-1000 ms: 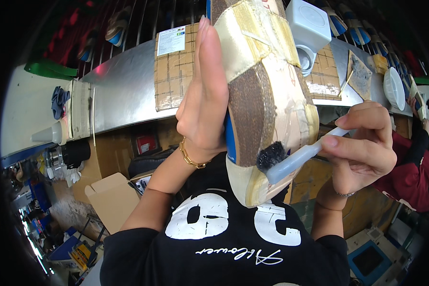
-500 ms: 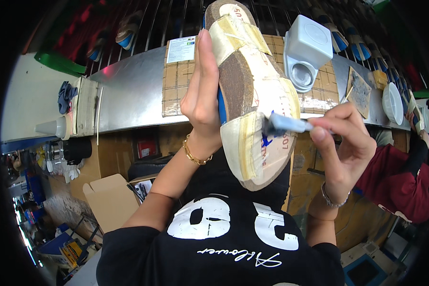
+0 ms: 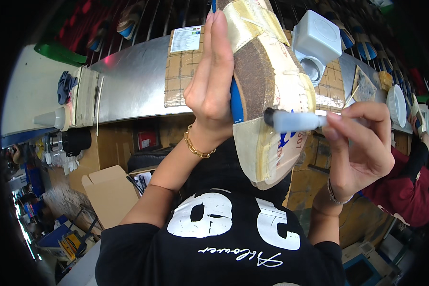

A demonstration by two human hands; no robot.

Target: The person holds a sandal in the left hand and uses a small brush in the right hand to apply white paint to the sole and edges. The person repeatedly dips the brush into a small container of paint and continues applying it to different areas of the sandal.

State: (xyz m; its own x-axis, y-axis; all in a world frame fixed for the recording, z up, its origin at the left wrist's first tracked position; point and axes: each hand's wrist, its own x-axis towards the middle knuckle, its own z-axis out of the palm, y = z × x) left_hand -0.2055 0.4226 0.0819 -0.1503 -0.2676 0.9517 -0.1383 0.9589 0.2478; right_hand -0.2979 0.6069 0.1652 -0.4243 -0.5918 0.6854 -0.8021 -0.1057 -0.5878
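A shoe upper on a last (image 3: pixel 255 71) is held with its underside up, showing brown and cream patches, yellowish glue bands, and blue along its left side. My left hand (image 3: pixel 209 90) is closed round that left side, with fingers stretched along it; part of its grip is hidden behind the shoe. Between thumb and fingers, my right hand (image 3: pixel 362 143) pinches a small brush (image 3: pixel 298 121) with a pale handle, blurred by motion. Its dark bristles are at the seam between the brown patch and the cream near end. Blue marks show under the handle.
Beyond the shoe, a white dispenser (image 3: pixel 317 38) stands on cardboard (image 3: pixel 176 90) on the metal bench (image 3: pixel 128 90). A stained board (image 3: pixel 364 86) and white bowl (image 3: pixel 396 107) sit to the right, near a co-worker in maroon (image 3: pixel 405 186). Other shoes (image 3: pixel 128 24) line the back rails.
The shoe and my left hand have shifted right. My right hand has moved right, and the bristles have gone from the blue marks to the seam nearer the shoe's left side.
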